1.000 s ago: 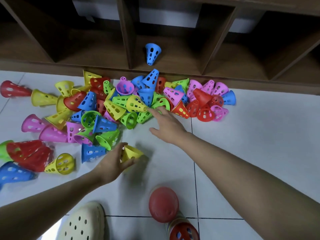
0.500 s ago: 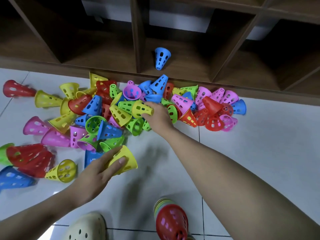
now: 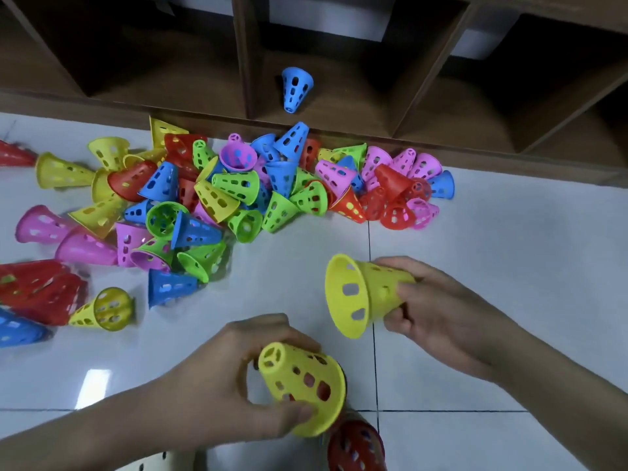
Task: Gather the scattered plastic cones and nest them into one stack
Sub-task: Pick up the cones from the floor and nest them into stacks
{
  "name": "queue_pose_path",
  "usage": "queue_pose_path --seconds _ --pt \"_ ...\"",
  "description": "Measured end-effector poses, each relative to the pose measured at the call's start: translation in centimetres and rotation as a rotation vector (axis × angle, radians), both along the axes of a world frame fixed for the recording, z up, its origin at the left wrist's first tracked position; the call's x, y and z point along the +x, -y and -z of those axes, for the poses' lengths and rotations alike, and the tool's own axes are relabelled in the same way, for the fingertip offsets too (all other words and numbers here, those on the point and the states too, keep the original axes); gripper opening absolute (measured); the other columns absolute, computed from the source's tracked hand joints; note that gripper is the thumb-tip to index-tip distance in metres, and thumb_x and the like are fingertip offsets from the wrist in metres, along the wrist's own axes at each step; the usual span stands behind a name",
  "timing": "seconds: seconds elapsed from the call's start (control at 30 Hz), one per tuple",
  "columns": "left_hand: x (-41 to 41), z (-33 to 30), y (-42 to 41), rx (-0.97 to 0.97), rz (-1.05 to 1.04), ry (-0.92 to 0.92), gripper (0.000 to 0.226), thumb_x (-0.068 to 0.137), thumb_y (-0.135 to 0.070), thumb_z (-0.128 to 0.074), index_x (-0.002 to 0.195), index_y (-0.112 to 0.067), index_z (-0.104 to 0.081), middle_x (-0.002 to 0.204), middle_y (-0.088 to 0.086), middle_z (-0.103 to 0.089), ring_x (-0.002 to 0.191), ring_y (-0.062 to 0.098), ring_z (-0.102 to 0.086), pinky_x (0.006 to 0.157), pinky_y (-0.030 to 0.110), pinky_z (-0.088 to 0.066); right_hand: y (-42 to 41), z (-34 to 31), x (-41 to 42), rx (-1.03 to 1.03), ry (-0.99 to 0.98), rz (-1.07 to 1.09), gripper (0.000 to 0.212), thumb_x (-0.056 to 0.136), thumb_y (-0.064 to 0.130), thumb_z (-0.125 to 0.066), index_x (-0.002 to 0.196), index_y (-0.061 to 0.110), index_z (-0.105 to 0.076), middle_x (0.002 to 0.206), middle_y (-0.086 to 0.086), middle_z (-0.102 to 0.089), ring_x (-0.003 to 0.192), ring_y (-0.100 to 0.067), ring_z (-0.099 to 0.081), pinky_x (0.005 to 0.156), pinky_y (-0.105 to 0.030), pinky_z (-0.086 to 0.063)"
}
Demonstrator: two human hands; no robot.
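Two yellow cones are in hand at once, one apiece, which reads as a way of halving the trips to the pile. The left hand [image 3: 238, 379] curls thumb and fingers round a yellow cone [image 3: 302, 385] at about 6 o'clock, narrow tip toward 10 o'clock and wide mouth toward 4 o'clock, seemingly angled to drop over the stack [image 3: 356, 447] just beneath it. The right hand [image 3: 438, 307] grips a second yellow cone [image 3: 360, 295] by its narrow end at about 4 o'clock, its open mouth facing 9 o'clock toward the other cone, probably so one can nest into the other.

Most cones lie unsorted in a heap [image 3: 238, 198] on the floor [image 3: 509, 249] from 9 to 1 o'clock, against the shelf unit [image 3: 339, 35]; one blue cone [image 3: 296, 88] sits inside a shelf bay at 12 o'clock.

Only a red top of the stack shows, cut off by the bottom edge, so its height cannot be told. Cones at 9 o'clock are cropped, and the heap hides how many lie underneath.
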State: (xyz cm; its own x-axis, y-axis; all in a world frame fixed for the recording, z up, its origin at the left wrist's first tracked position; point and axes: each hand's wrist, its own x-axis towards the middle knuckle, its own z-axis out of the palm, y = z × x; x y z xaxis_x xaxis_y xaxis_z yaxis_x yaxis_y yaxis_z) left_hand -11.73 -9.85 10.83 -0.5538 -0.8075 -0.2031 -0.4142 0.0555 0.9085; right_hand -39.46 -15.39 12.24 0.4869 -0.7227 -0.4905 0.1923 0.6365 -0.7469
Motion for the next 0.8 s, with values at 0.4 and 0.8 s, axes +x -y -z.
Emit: queue_pose_path --seconds 0.4,0.8 --pt "-3.6 4.9 -2.9 -0.226 0.164 0.241 0.053 0.083 -0.049 -0.073 0.132 -0.038 -0.053 0.100 -0.023 -0.037 0.090 -0.004 -0.048 0.080 0.003 -0.036 -9.2 -2.8 -4.3 -0.255 -0.449 -0.042 0.034 0.074 0.001 -0.082 0.101 0.018 -0.073 0.086 -0.005 -0.066 0.073 -0.019 -0.057 0.066 -0.025 -0.048" --pt "-3.7 6.7 -3.4 -0.264 0.092 0.224 0.064 0.079 -0.068 -0.060 0.133 -0.034 -0.054 0.100 -0.022 -0.041 0.092 -0.001 -0.052 0.077 0.011 -0.042 -15.3 3.5 -1.2 -0.745 -0.921 -0.633 0.035 0.089 0.032 -0.066 0.122 0.028 -0.055 0.108 0.021 -0.035 0.085 -0.003 -0.048 0.078 -0.030 -0.050"
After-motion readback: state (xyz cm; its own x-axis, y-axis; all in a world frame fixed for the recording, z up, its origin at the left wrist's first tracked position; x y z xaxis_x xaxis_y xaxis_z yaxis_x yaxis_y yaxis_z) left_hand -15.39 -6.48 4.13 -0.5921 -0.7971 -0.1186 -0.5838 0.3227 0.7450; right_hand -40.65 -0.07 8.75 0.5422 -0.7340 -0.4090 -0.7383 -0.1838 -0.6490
